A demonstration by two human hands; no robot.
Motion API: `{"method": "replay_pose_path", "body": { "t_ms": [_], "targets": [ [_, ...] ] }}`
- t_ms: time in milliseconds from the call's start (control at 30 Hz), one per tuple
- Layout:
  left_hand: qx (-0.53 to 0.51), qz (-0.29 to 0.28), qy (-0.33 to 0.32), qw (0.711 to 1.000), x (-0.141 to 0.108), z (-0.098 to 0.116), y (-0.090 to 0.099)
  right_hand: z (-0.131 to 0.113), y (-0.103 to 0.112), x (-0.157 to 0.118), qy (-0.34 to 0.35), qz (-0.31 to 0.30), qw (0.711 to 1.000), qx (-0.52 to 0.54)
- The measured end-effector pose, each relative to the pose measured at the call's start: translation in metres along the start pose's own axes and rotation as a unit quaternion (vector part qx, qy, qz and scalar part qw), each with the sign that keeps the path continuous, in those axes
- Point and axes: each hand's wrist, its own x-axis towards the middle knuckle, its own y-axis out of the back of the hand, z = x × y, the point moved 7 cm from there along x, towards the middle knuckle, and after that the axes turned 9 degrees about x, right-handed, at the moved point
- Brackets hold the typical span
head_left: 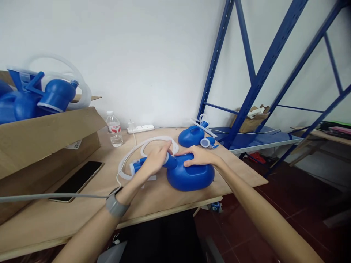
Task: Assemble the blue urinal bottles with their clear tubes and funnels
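A blue plastic urinal bottle (189,178) lies on the wooden table in front of me, its neck (171,161) pointing left. My right hand (199,156) is wrapped over its moulded handle, thumb in the grip hollow. My left hand (157,159) closes round the mouth end of the neck; its fingertips are partly hidden. Left of and behind that hand, a clear hose (156,138) loops over the tabletop. A blue funnel-shaped piece with a pale rim (135,167) sits beside my left wrist, partly covered by it.
Behind are another blue bottle (190,136) and a small blue funnel piece (207,142). At left stand a cardboard box (49,142) of blue parts, a phone (78,180) and a water bottle (114,130). A power strip (142,128) lies near the wall; a cable crosses my left wrist. Blue shelving (246,102) rises right.
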Motion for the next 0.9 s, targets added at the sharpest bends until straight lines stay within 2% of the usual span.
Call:
{"method": "replay_pose_path", "body": {
  "t_ms": [67,167,367,433,533,667,767,833,900],
  "targets": [
    [-0.084,-0.037,0.069,0.993,0.016,-0.006,-0.006,-0.003,-0.001,0.004,-0.001,0.006,1.000,-0.006],
    [-0.156,-0.032,0.108,0.981,0.028,-0.015,-0.012,-0.007,-0.001,0.009,0.000,0.024,1.000,-0.010],
    [-0.243,-0.032,0.055,0.968,0.021,-0.017,-0.013,-0.001,-0.002,0.014,-0.010,0.019,1.000,-0.006],
    [-0.207,-0.010,0.023,0.978,0.019,-0.015,-0.007,0.001,0.001,0.016,-0.005,0.034,0.999,-0.007],
    [-0.074,0.025,-0.014,0.997,0.016,-0.011,0.000,0.006,0.004,0.018,0.000,0.068,0.997,-0.022],
    [0.027,0.091,-0.047,0.994,0.000,-0.009,0.017,0.012,0.007,0.019,0.001,0.116,0.987,-0.110],
    [0.086,0.153,-0.066,0.982,-0.028,-0.012,0.040,0.010,0.006,0.015,0.003,0.156,0.958,-0.239],
    [0.148,0.148,-0.093,0.974,-0.051,-0.014,0.049,0.002,0.001,0.010,0.018,0.180,0.934,-0.309],
    [0.228,0.119,-0.143,0.956,-0.076,-0.016,0.052,-0.009,-0.007,0.002,0.039,0.202,0.914,-0.350]
  ]
}}
